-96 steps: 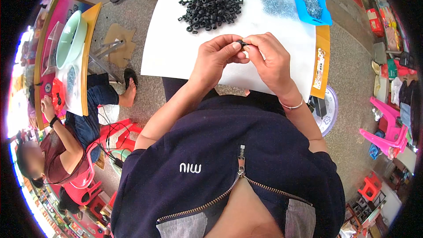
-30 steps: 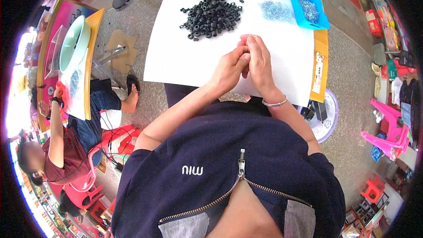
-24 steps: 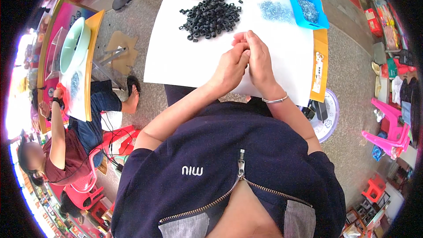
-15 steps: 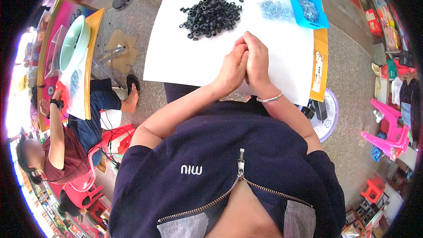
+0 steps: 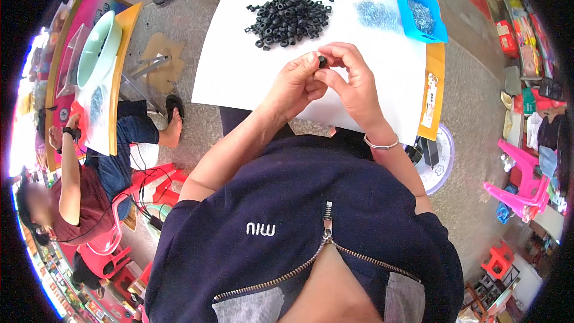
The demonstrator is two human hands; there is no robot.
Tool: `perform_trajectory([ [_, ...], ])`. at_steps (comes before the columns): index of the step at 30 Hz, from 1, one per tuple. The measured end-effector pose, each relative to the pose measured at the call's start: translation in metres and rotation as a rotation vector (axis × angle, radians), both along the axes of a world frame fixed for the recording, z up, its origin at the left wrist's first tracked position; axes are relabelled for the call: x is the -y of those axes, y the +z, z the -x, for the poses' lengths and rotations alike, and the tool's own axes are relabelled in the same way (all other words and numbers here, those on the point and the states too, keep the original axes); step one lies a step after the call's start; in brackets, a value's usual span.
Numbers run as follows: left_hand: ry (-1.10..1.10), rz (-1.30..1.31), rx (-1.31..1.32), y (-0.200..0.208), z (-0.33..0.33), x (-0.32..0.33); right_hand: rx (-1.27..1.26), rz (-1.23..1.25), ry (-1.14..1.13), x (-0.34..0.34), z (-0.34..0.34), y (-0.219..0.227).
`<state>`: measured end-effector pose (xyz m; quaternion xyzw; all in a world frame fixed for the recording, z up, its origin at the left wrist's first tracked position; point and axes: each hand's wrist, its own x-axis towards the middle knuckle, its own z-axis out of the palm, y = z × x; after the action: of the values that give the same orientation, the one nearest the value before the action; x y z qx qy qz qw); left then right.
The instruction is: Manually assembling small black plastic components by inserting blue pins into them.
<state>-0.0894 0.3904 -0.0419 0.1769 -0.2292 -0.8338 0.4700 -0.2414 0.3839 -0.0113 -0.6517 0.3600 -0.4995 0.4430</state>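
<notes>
Two bare hands met above a white-covered surface [image 5: 230, 75], their fingertips pinching a small black piece [image 5: 323, 61] between them. The left hand [image 5: 290, 87] had its lower fingers curled in; the right hand [image 5: 357, 87], with a bracelet [image 5: 381, 145] at its wrist, bent its index finger and thumb around the piece. Just beyond the hands, slightly to their left, lay a heap of similar black pieces [image 5: 287, 18]. Beyond the right hand spread clear bluish bits [image 5: 379, 15], and farther right stood a blue basket [image 5: 441, 31] holding more. Well left of both hands, another person [image 5: 84, 203] sat.
</notes>
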Motion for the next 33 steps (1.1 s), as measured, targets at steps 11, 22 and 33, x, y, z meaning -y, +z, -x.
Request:
perform_trajectory([
  [11,0.092,-0.15,0.064,-0.011,-0.022,0.031,-0.044,-0.196,-0.067,0.062,0.006,0.013],
  [22,0.098,-0.074,-0.035,-0.024,-0.034,0.036,-0.453,0.359,-0.517,0.251,0.016,0.07],
  [33,0.097,-0.111,-0.003,-0.024,-0.033,0.037,-0.532,0.294,-0.116,0.136,-0.022,-0.047],
])
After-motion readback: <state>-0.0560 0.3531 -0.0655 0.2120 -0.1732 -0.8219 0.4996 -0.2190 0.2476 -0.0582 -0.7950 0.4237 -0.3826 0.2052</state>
